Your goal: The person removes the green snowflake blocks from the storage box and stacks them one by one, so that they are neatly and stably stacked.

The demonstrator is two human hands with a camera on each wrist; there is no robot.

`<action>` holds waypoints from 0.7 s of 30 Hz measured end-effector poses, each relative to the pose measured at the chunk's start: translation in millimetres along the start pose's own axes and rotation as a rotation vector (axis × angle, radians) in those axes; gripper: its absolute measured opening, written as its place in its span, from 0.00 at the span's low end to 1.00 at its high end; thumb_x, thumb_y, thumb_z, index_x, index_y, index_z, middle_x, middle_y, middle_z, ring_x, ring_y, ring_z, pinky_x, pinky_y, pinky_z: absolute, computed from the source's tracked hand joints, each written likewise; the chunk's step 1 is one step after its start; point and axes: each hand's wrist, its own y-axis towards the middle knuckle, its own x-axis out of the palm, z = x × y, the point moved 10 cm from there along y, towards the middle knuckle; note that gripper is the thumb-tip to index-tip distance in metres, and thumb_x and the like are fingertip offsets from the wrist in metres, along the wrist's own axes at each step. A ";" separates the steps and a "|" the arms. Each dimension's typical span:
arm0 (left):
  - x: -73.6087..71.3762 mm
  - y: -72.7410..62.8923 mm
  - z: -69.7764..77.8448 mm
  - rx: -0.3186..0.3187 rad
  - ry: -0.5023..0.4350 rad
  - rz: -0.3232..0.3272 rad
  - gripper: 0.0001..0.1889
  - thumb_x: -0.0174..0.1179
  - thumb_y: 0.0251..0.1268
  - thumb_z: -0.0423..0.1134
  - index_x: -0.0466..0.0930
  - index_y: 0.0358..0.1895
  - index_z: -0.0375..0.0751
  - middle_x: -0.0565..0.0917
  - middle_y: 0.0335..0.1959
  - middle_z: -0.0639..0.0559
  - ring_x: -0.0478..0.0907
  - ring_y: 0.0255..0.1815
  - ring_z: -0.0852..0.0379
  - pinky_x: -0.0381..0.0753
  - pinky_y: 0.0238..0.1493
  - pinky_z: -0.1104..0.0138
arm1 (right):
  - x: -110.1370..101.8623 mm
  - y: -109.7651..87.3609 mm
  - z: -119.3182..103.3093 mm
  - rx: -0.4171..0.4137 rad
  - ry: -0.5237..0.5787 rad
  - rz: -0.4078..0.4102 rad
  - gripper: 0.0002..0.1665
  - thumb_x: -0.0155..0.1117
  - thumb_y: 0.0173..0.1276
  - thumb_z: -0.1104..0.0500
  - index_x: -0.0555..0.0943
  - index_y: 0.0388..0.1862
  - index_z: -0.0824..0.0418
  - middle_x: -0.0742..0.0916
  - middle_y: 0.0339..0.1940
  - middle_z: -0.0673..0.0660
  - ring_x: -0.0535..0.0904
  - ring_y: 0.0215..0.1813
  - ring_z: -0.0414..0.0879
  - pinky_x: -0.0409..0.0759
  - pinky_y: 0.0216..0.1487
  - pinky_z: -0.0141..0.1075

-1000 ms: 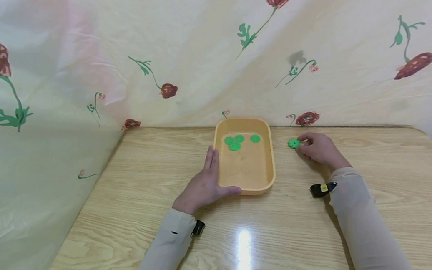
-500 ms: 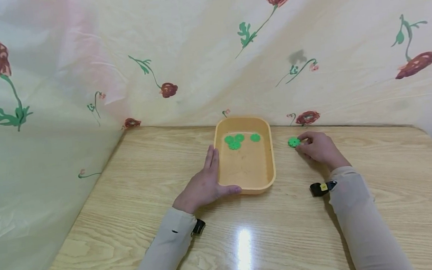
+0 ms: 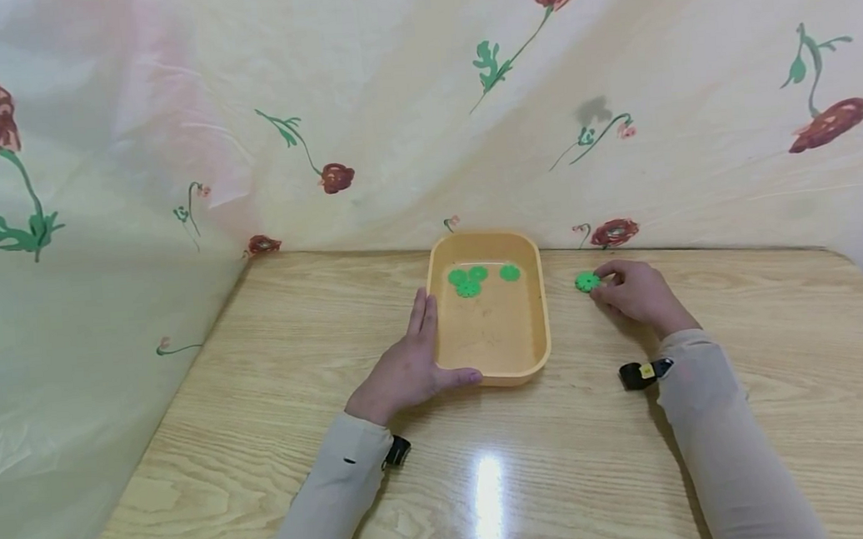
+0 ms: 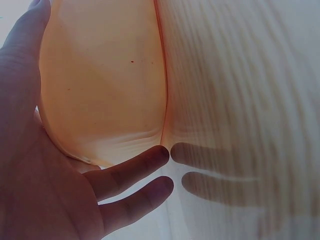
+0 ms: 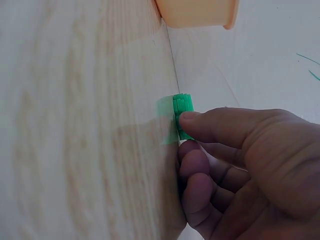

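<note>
A pale orange plastic tray (image 3: 484, 332) stands toward the back of the table. Inside it, near the far end, lie several flat green notched discs (image 3: 468, 289). My left hand (image 3: 403, 372) rests against the tray, fingers straight along its left side and thumb across the near rim; the left wrist view shows two fingertips (image 4: 161, 154) beside the tray wall. To the right of the tray, a small stack of green notched discs (image 3: 586, 282) sits on the tabletop. My right hand (image 3: 636, 291) pinches its right edge, and the right wrist view shows the stack's layered rim (image 5: 183, 106) against the thumb.
The wood-grain table (image 3: 565, 460) ends at the back against a hanging sheet printed with flowers (image 3: 406, 121). This sheet also runs down the left side. Black straps (image 3: 638, 376) sit at both wrists, and a bright light reflection shows on the near tabletop.
</note>
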 end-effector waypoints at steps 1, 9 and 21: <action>0.0 0.0 0.0 0.002 0.002 0.001 0.72 0.67 0.49 0.75 0.27 0.81 0.39 0.21 0.81 0.53 0.74 0.64 0.40 0.79 0.55 0.58 | 0.0 -0.1 -0.3 -0.001 0.001 -0.001 0.26 0.62 0.74 0.58 0.73 0.64 0.71 0.83 0.30 0.58 0.77 0.29 0.49 0.75 0.29 0.38; -0.6 -1.1 -0.3 0.022 0.006 0.008 0.72 0.66 0.51 0.74 0.27 0.81 0.38 0.21 0.80 0.52 0.75 0.62 0.41 0.78 0.55 0.57 | -0.3 0.0 -1.3 0.006 -0.001 -0.006 0.28 0.62 0.74 0.57 0.72 0.67 0.71 0.83 0.30 0.58 0.77 0.29 0.49 0.74 0.29 0.38; -0.7 -3.2 1.7 0.030 0.027 0.004 0.71 0.65 0.52 0.74 0.27 0.81 0.37 0.21 0.80 0.49 0.79 0.57 0.42 0.80 0.52 0.59 | -13.4 -13.2 -31.3 -0.053 0.042 0.033 0.33 0.62 0.75 0.55 0.68 0.73 0.69 0.84 0.34 0.64 0.80 0.29 0.51 0.79 0.30 0.41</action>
